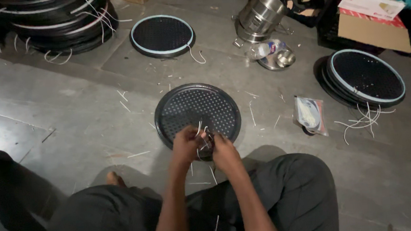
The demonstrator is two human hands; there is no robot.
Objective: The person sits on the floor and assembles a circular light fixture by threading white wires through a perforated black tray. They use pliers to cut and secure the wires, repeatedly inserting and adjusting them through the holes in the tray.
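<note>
Both hands, left hand [184, 144] and right hand [223, 149], pinch closed on thin white strips [201, 129] (at the perforated black tray's [186, 107] near rim).

1. The scene is dim overall; the grey floor [74, 117] is lit softly from above and ahead, and brightness falls off toward the frame edges.
2. The lower left corner and the top right sink into near black.
3. The person's body casts a broad soft shadow on the floor just in front of the knees.
4. The steel container [262, 13] catches bright glare.
5. The left hand [184, 144] and right hand [224, 152] are slightly motion-blurred; fine detail is grainy.
6. Straight floor joints bow a little near the edges.
</note>
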